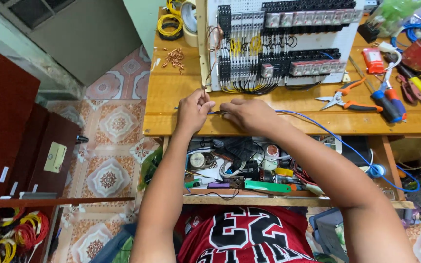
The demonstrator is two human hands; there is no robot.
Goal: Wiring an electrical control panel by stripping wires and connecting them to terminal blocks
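While both hands pinch a blue wire [317,127] at the table's [171,92] near edge, left hand [193,111] beside right hand [249,114], a tug could snag the nearby scissors [343,99].

Even, bright daylight fills the scene; shadows under the hands are soft and faint; the varnished wooden table [171,92] carries a mild sheen; focus is sharp centrally; wide-lens distortion bends the edges; corners blur slightly.
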